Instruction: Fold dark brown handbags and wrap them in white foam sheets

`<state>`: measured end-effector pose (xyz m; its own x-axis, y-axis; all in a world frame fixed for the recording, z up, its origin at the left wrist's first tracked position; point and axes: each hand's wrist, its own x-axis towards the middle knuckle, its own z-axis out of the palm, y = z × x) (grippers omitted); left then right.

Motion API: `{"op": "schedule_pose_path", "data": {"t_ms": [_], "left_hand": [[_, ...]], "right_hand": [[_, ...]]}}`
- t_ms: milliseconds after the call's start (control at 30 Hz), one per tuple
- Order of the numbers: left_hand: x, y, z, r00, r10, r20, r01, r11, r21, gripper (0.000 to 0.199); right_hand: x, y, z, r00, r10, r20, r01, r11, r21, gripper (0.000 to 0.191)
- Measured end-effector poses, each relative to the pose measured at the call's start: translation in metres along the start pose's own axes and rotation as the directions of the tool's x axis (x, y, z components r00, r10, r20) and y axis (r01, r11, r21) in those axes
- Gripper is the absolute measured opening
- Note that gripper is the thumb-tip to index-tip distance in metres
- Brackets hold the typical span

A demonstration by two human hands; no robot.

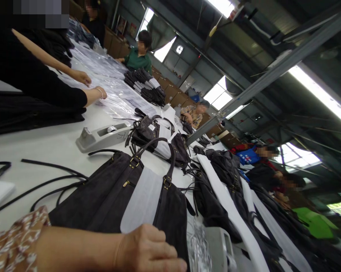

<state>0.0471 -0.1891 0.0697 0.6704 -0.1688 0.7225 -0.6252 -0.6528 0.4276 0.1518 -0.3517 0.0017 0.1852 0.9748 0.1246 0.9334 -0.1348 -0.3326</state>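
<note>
Reaching in from the lower left in a brown flowered sleeve, my left hand [152,249] is over the lower part of a dark handbag [102,194]. Its fingers are curled, and the bottom edge of the picture cuts part of it off, so whatever it grips is hidden. The bag lies on the white table with its two handles pointing away from me. It has brass-coloured buckles and a small zip. A strip of white paper [143,198] runs down its front between the handles. My right hand is out of view.
A second dark bag [148,130] lies beyond, beside a grey tape dispenser [102,136]. Another dispenser [216,245] stands at lower right, near more bags [216,196]. At upper left a co-worker's hands [82,77] are over clear plastic sheets [116,96]. A metal post [244,94] crosses the view.
</note>
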Motion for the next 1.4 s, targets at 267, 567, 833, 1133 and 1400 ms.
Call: {"op": "schedule_pose_path", "data": {"t_ms": [267, 567, 833, 1133, 1400], "left_hand": [[0.011, 0.009, -0.058, 0.888, -0.452, -0.081, 0.450, 0.820, 0.353, 0.049], [-0.088, 0.048, 0.002, 0.676, -0.619, 0.399, 0.456, 0.777, 0.434, 0.071], [-0.079, 0.054, -0.005, 0.700, -0.600, 0.388, 0.407, 0.781, 0.473, 0.065], [-0.081, 0.055, -0.011, 0.702, -0.614, 0.360, 0.409, 0.762, 0.501, 0.070], [-0.075, 0.057, -0.017, 0.667, -0.653, 0.359, 0.510, 0.751, 0.419, 0.070]], "right_hand": [[0.003, -0.032, -0.021, 0.994, -0.110, 0.011, 0.111, 0.981, -0.158, 0.053], [0.008, -0.023, -0.049, 0.887, 0.243, -0.391, -0.155, 0.957, 0.243, 0.034], [0.088, 0.050, -0.099, 0.452, 0.760, -0.466, -0.782, 0.589, 0.204, 0.054], [0.084, 0.072, -0.058, 0.571, 0.661, -0.487, -0.707, 0.698, 0.118, 0.035], [0.105, 0.059, -0.062, 0.707, 0.493, -0.506, -0.585, 0.811, -0.028, 0.028]]}}
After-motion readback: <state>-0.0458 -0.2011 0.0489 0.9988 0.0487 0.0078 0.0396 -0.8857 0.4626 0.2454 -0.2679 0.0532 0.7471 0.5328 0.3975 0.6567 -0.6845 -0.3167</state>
